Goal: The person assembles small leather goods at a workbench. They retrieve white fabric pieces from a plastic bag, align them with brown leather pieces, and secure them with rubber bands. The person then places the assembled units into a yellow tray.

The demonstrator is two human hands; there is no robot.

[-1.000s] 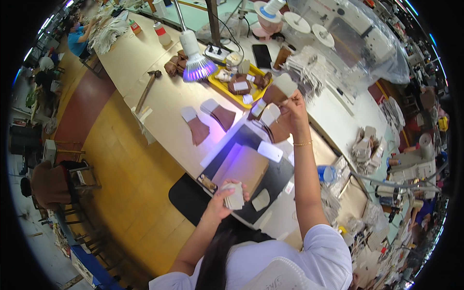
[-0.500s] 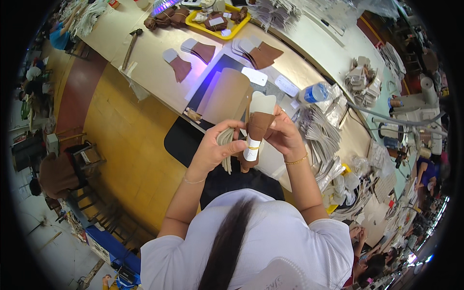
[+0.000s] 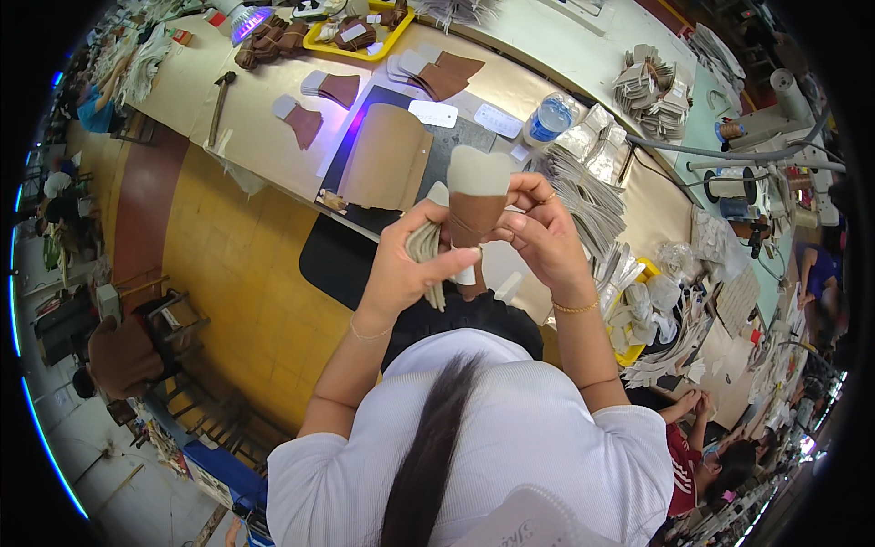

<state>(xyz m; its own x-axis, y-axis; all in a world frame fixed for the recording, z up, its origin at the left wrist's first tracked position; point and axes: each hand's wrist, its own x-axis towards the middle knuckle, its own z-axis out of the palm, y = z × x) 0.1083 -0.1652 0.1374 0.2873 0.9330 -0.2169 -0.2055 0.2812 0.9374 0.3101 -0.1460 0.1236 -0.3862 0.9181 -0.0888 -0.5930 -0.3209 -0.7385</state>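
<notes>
My left hand (image 3: 401,264) is closed around a bundle of brown leather pieces (image 3: 476,215) with pale, lobed top ends. A white paper label (image 3: 467,275) on the bundle is mostly hidden by my left thumb. The same hand also holds a stack of thin grey-beige pieces (image 3: 424,244) beside the bundle. On the bundle's right edge, the thumb and fingers of my right hand (image 3: 547,235) are closed in a pinch. Whether they grip one layer or several cannot be made out.
On the table lie a curved tan sheet (image 3: 387,157), white tags (image 3: 433,113), fanned brown pieces (image 3: 442,77) and a hammer (image 3: 219,109). A yellow tray (image 3: 374,50) stands at the back. To the right are a plastic bottle (image 3: 550,118) and stacked grey pieces (image 3: 583,196).
The bundle has turned so that its pale top and brown face show wider. My left thumb has moved over the label. The whole view has shifted slightly.
</notes>
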